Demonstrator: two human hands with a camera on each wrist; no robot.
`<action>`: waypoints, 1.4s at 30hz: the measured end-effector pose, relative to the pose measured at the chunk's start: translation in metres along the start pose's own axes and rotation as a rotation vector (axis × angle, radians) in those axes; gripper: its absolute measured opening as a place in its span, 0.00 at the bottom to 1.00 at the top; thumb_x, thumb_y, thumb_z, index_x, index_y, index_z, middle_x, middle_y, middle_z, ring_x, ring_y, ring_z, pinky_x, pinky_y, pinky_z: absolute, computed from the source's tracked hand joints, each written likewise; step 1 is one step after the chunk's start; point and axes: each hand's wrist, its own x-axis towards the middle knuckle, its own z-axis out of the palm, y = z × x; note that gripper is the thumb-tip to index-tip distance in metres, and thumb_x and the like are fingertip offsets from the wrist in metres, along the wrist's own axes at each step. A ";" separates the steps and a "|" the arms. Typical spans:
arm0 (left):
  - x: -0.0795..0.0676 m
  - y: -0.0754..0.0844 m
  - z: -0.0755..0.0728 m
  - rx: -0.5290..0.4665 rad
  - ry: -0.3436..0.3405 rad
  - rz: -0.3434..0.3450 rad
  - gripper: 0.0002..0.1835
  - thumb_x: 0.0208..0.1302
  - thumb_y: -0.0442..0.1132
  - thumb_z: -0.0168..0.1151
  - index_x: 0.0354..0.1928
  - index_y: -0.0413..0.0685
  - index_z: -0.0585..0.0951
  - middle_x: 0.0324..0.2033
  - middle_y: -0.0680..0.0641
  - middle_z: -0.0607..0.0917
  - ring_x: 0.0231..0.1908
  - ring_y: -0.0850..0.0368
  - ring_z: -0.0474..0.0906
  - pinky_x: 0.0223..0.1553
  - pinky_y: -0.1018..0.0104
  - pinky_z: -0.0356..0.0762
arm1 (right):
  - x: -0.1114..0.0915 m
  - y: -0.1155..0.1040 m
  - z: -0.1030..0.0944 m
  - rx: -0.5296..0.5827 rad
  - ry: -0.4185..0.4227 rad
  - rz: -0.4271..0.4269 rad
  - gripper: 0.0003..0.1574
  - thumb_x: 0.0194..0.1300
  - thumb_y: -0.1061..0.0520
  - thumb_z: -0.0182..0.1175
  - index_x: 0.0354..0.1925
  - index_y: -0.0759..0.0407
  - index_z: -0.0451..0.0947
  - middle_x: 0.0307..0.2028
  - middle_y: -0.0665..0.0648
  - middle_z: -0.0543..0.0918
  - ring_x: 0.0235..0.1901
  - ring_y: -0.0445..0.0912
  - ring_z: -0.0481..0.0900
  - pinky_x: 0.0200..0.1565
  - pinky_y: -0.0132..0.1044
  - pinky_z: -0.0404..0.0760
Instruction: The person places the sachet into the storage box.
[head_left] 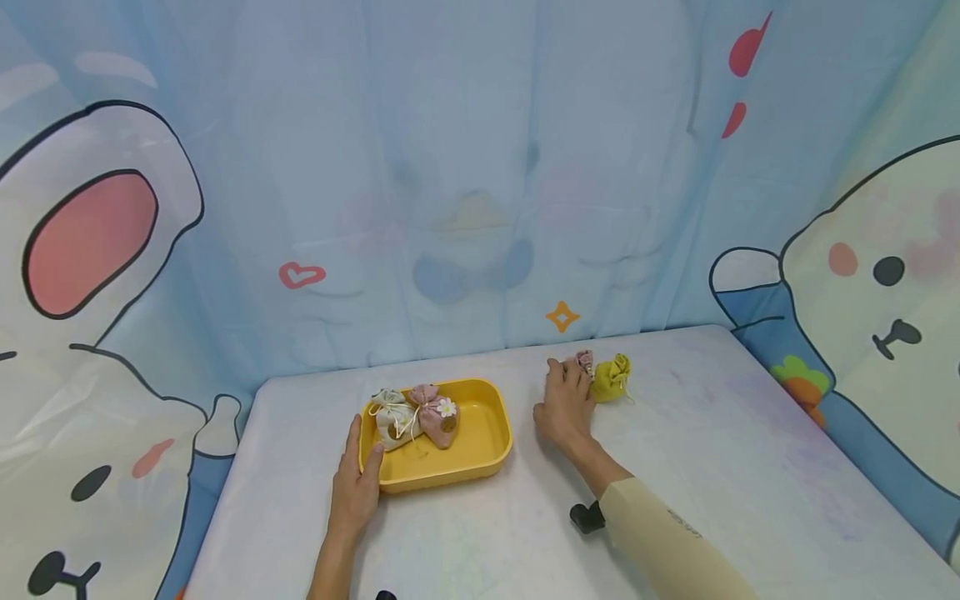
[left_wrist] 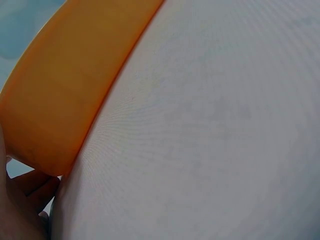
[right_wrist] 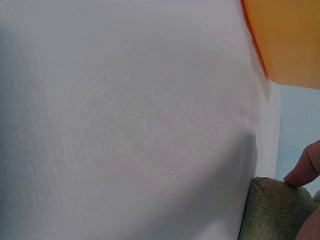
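A yellow tray (head_left: 480, 467) sits left of centre on the table. In it lie a whitish drawstring pouch (head_left: 392, 417) and a pink pouch with a white flower (head_left: 438, 425). My left hand (head_left: 356, 483) holds the tray's left end, thumb at the near rim, fingers along the side. Farther right, my right hand (head_left: 564, 407) grips an olive cloth pouch (right_wrist: 275, 207), with fingertips on its fabric; the hand covers it in the head view. Just beyond those fingers show the gathered top of a pinkish pouch (head_left: 585, 360) and a yellow-green pouch (head_left: 610, 382) with a cord.
The white-covered table (head_left: 735, 467) ends at a blue cartoon curtain (head_left: 480, 167) behind. A black object (head_left: 587, 518) shows beside my right sleeve (head_left: 667, 537). Another dark bit (head_left: 386, 595) shows at the bottom edge near my left forearm.
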 end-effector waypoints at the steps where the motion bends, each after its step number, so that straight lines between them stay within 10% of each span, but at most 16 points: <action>1: 0.000 0.000 0.000 -0.002 0.000 -0.005 0.37 0.83 0.54 0.46 0.85 0.57 0.48 0.83 0.46 0.53 0.82 0.38 0.48 0.80 0.33 0.40 | 0.000 0.001 0.000 0.002 0.000 -0.003 0.46 0.59 0.70 0.58 0.75 0.62 0.59 0.72 0.70 0.59 0.73 0.67 0.53 0.66 0.77 0.62; 18: 0.000 0.000 0.000 0.001 -0.003 -0.004 0.36 0.83 0.53 0.46 0.85 0.59 0.48 0.83 0.45 0.53 0.82 0.38 0.48 0.80 0.32 0.38 | -0.007 0.005 0.005 -0.056 -0.058 -0.018 0.50 0.61 0.73 0.58 0.78 0.55 0.56 0.74 0.72 0.54 0.73 0.70 0.49 0.65 0.78 0.61; 42: 0.001 -0.003 0.001 0.004 0.004 -0.002 0.36 0.83 0.53 0.47 0.85 0.59 0.48 0.83 0.44 0.55 0.81 0.37 0.49 0.80 0.32 0.38 | -0.008 -0.003 0.004 0.031 0.074 -0.129 0.44 0.61 0.75 0.53 0.73 0.53 0.68 0.66 0.67 0.68 0.67 0.66 0.61 0.66 0.67 0.67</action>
